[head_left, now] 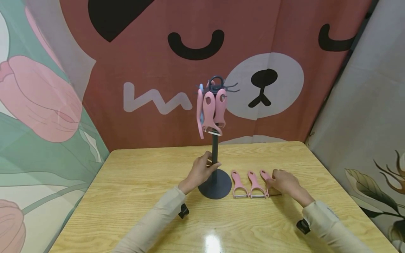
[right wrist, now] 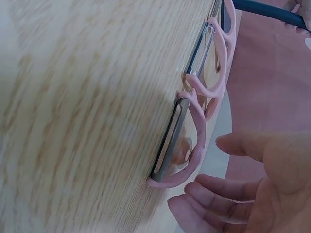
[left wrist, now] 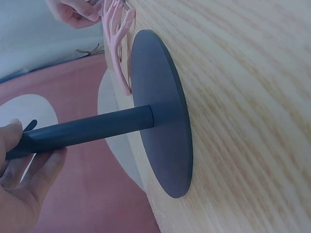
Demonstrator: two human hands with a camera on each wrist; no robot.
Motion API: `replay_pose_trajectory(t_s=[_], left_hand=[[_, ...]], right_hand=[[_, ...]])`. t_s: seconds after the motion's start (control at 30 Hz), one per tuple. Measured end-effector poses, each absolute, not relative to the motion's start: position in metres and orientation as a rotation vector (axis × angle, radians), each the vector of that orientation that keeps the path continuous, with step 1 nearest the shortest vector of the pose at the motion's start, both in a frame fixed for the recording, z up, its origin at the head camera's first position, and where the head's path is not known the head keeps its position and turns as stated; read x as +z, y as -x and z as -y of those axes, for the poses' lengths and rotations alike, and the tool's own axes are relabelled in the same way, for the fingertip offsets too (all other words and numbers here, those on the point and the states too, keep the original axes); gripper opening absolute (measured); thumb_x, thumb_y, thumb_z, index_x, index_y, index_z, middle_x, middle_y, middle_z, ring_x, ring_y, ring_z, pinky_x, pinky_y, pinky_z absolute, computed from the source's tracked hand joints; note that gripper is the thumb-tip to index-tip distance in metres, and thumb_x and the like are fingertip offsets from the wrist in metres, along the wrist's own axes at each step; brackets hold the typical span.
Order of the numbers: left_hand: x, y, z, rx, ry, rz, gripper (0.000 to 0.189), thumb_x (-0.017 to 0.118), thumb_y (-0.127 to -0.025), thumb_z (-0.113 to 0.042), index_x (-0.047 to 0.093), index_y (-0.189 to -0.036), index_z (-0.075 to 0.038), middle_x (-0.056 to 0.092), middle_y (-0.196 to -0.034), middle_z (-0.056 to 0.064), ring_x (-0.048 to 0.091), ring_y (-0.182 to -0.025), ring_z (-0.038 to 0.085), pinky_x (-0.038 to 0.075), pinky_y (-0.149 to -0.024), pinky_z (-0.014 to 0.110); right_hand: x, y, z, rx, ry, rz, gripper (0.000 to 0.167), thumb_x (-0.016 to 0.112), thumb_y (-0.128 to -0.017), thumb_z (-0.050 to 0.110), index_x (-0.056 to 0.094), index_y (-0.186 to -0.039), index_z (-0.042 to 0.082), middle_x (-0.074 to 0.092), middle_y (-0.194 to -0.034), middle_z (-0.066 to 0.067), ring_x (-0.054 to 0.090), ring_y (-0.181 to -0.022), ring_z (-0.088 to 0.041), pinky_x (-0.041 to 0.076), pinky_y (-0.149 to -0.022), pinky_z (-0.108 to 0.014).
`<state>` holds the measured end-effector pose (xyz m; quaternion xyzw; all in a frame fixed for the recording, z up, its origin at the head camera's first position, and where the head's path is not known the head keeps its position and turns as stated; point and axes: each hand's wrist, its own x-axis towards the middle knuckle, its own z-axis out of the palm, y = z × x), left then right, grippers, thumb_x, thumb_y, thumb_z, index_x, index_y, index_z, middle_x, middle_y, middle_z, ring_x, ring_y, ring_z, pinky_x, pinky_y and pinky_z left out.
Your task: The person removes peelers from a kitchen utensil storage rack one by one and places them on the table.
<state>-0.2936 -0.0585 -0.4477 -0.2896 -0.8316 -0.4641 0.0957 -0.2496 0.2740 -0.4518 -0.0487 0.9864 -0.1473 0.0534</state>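
My left hand holds the pole of a dark upright stand, thumb on one side and fingers on the other; the left wrist view shows its round base flat on the table. Several pink peelers hang from hooks at the stand's top, with a light blue item partly hidden among them. Three more pink peelers lie right of the base: a near one, a middle one and a right one. My right hand is over the right one, thumb and fingers spread apart around its handle.
A light wooden table carries the stand and peelers. Behind it hangs a brown cloth with a bear face. Patterned cloths stand at the left and right. Free hooks stick out at the stand's upper right.
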Motion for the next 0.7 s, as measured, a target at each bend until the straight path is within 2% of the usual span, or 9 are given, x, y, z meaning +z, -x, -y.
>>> replay_pose_trajectory(t_s=[0.13,0.27,0.5,0.7], left_hand=[[-0.448,0.294,0.059,-1.373,0.86,2.457,0.022,0.069,-0.095,-0.018,0.057,-0.107,-0.005,0.068,-0.096,0.007,0.071,-0.086,0.022,0.058,-0.07,0.027],[-0.448,0.294,0.059,-1.381,0.86,2.459,0.022,0.069,-0.095,-0.018,0.057,-0.108,-0.005,0.069,-0.097,0.007,0.071,-0.086,0.021,0.058,-0.07,0.026],[-0.448,0.293,0.059,-1.387,0.87,2.449,0.021,0.069,-0.095,-0.016,0.057,-0.108,-0.004,0.069,-0.097,0.008,0.072,-0.086,0.022,0.058,-0.07,0.027],[-0.447,0.293,0.059,-1.391,0.863,2.451,0.021,0.069,-0.095,-0.017,0.057,-0.107,-0.005,0.069,-0.097,0.007,0.072,-0.086,0.022,0.058,-0.07,0.027]], right_hand=[[-0.451,0.25,-0.274,-0.448,0.177,-3.031,0.031,0.061,-0.096,0.025,0.062,-0.102,-0.005,0.065,-0.09,-0.015,0.055,-0.066,-0.023,0.047,-0.055,-0.039],[-0.451,0.25,-0.272,-0.469,0.203,-3.052,0.03,0.061,-0.097,0.023,0.061,-0.105,-0.006,0.065,-0.093,-0.019,0.055,-0.065,-0.023,0.047,-0.053,-0.039],[-0.452,0.252,-0.268,-0.561,0.242,-3.095,0.018,0.061,-0.097,0.019,0.063,-0.096,0.001,0.061,-0.08,-0.008,0.046,-0.054,-0.018,0.036,-0.044,-0.031],[-0.451,0.253,-0.264,-0.582,0.329,-3.178,0.015,0.062,-0.096,0.017,0.065,-0.09,0.003,0.055,-0.073,-0.002,0.047,-0.055,-0.015,0.039,-0.047,-0.031]])
